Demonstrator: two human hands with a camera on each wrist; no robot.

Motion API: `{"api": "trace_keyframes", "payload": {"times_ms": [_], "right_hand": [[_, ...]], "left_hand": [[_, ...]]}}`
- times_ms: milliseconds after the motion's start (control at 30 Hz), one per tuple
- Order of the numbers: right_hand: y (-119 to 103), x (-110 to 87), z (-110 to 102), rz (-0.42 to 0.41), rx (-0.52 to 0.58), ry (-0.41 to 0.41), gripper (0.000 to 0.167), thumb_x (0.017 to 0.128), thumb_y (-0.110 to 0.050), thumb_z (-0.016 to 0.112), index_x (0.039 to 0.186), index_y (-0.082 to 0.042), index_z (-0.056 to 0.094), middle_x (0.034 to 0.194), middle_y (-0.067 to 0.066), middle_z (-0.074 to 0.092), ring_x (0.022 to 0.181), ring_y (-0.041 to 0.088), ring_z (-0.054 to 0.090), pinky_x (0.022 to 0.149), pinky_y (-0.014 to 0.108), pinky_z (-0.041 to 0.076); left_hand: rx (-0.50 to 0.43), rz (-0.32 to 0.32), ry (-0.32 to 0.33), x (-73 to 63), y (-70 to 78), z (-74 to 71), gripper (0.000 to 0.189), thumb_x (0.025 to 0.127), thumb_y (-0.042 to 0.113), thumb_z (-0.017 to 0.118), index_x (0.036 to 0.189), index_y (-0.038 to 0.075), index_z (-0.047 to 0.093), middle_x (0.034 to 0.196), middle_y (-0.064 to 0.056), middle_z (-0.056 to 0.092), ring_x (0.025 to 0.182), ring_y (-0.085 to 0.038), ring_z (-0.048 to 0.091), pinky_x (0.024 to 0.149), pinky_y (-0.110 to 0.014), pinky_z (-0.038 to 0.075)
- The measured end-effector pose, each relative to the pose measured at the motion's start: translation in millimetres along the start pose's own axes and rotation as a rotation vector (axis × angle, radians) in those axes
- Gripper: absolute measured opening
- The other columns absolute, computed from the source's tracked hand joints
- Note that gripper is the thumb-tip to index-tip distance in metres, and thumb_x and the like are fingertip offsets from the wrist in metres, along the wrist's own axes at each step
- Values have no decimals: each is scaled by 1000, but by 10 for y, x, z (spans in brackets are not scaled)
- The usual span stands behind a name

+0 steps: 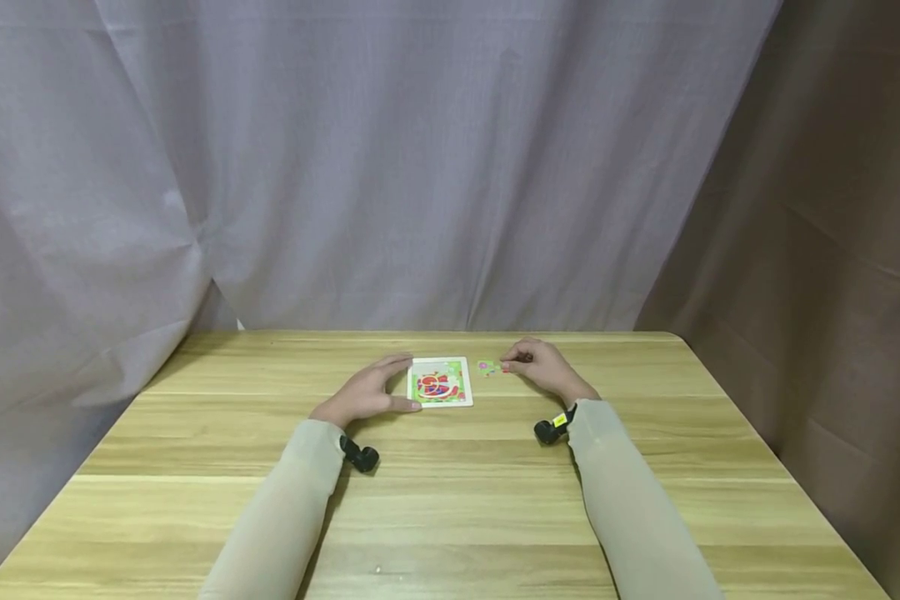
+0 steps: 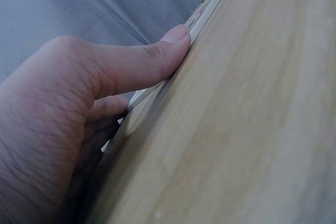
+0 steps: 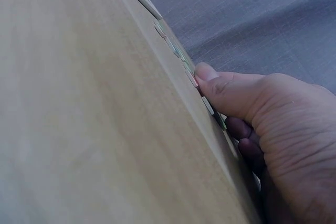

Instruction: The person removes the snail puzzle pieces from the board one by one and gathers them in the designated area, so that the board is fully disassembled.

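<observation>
A small white-framed jigsaw puzzle board [image 1: 460, 360] lies flat on the table, with red, green and blue pieces in it and a grey bare area at its upper part. My left hand [image 1: 367, 390] holds it at the left side, thumb along the near edge and fingers at the far left corner. Right of the board, loose puzzle pieces [image 1: 486, 367] in green and pink lie on the wood. The right hand [image 1: 543, 367] pinches a puzzle piece [image 1: 506, 367] with red on it between thumb and fingertips. In the right wrist view, its thumb touches the row of flat pieces [image 3: 173, 46].
The wooden table [image 1: 450, 500] has its far edge close behind both hands. A grey curtain [image 1: 420, 167] hangs behind it, and a darker brown curtain [image 1: 817, 250] hangs on the right. Black wrist cameras [image 1: 360, 455] sit at both cuffs.
</observation>
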State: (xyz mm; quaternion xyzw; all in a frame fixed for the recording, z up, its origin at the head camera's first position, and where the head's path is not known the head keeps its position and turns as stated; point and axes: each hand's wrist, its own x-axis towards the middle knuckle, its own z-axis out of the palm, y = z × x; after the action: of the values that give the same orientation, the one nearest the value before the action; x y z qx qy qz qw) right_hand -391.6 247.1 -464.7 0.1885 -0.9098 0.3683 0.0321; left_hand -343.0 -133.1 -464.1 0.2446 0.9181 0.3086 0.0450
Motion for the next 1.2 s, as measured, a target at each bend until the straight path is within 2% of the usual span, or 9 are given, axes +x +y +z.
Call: {"api": "trace_keyframes", "payload": {"times_ms": [167,400,667,867,1033,1200], "right_hand": [[-3,-24,18,-2,19,3,11,106,-13,78,111,-6,84,120,15,79,113,31,71,107,52,59],[20,-33,40,16,14,0,17,109,-23,76,109,-8,85,118,13,79,107,25,68,100,42,56],[-27,-23,1,59,38,40,31,112,-31,71,124,-5,83,126,17,80,110,28,69,100,41,54],[-58,-27,-44,59,48,34,28,111,-26,73,125,-5,83,129,17,80,117,31,70,107,46,55],[-52,-14,-40,23,45,21,23,107,-22,77,122,-5,83,121,15,81,109,27,71,101,41,55],[-46,-31,-31,31,46,3,27,108,-26,76,123,-6,83,122,15,81,108,25,70,100,39,55]], "left_hand": [[-9,0,3,-16,4,13,102,92,51,86,173,8,42,184,-16,34,171,-44,33,140,-69,25],[-20,-9,-5,-43,-17,51,102,92,52,86,173,8,43,184,-15,35,170,-43,33,140,-68,26],[-19,-7,6,-16,7,25,102,92,51,86,174,9,42,184,-15,35,171,-43,33,140,-68,25],[4,-2,-7,18,39,-19,103,92,52,85,174,9,41,185,-15,33,171,-44,31,140,-69,24],[8,9,4,28,37,-38,103,92,52,86,173,7,42,184,-16,34,170,-45,32,139,-70,25],[5,4,0,9,6,-4,103,92,52,86,173,7,42,184,-16,35,171,-44,33,140,-68,25]]}}
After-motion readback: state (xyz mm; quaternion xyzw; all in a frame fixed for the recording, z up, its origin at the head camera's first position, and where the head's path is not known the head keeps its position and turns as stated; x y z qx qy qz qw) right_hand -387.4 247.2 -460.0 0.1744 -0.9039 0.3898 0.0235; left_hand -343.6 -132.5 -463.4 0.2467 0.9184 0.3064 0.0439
